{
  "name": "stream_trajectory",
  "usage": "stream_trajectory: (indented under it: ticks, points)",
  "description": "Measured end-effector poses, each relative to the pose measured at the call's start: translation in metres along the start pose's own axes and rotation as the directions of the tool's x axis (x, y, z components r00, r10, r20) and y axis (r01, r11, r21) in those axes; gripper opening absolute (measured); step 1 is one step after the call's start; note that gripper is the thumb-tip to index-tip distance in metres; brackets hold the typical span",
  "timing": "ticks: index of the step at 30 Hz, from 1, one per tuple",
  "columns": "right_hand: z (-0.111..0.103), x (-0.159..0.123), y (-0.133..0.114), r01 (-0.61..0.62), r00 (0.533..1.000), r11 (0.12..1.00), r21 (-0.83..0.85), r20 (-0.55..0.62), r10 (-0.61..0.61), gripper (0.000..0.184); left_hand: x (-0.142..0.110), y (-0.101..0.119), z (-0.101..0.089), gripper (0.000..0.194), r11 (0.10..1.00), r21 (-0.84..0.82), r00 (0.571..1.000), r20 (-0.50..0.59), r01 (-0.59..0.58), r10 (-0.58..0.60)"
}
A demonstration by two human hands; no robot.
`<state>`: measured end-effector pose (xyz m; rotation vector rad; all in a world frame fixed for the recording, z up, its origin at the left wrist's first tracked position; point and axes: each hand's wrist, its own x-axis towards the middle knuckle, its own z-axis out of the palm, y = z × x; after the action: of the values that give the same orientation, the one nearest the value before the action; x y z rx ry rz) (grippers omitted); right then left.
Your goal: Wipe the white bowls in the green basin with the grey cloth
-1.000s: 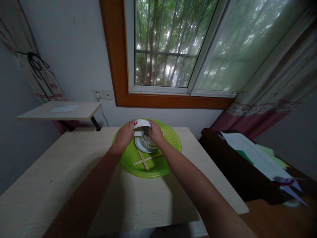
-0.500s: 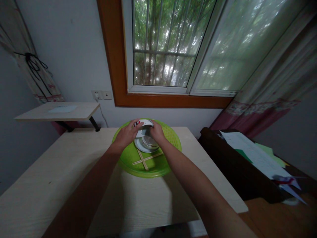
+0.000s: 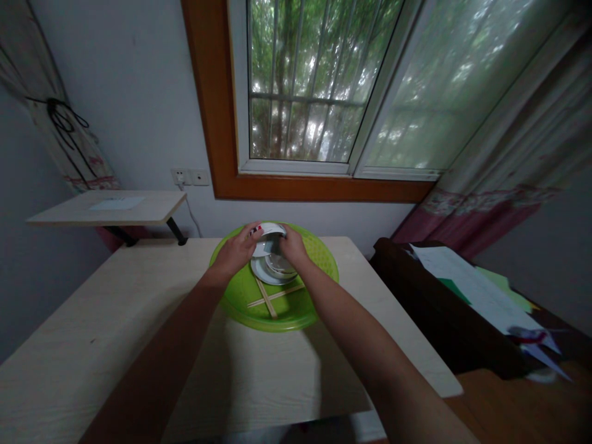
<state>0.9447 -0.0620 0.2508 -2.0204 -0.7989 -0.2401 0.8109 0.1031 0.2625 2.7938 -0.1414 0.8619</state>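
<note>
Both my left hand point(image 3: 237, 250) and my right hand point(image 3: 293, 245) grip a white bowl point(image 3: 272, 229) by its sides, tilted over the far half of a round green basket point(image 3: 235, 311). A small red and black mark shows on the bowl beside my left fingers. Just below it, a stacked glass or pale bowl point(image 3: 280, 264) rests on a white plate point(image 3: 259, 272) in the basket. Pairs of wooden chopsticks point(image 3: 267, 299) lie crossed nearer to me. The fingertips of my right hand are partly hidden behind the bowl.
The basket stands on a light wooden table point(image 3: 139, 320). A raised wooden shelf point(image 3: 115, 208) with a sheet of paper is at the back left. On the right, papers point(image 3: 467, 290) lie on a dark piece of furniture point(image 3: 430, 308). A window point(image 3: 324, 86) is behind.
My left fingers have shifted slightly on the bowl, showing a little more of its red and black mark. Everything else looks the same.
</note>
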Motion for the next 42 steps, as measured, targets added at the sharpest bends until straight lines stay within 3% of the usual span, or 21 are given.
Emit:
stream_trajectory:
  ticks: [42]
  points:
    - [-0.0007,-0.0008,0.0017,0.049,0.999,0.999,-0.011,-0.001,-0.049,0.052,0.0020,0.0024,-0.0020,0.051,0.997,-0.067,1.000,0.015,0.026,-0.025]
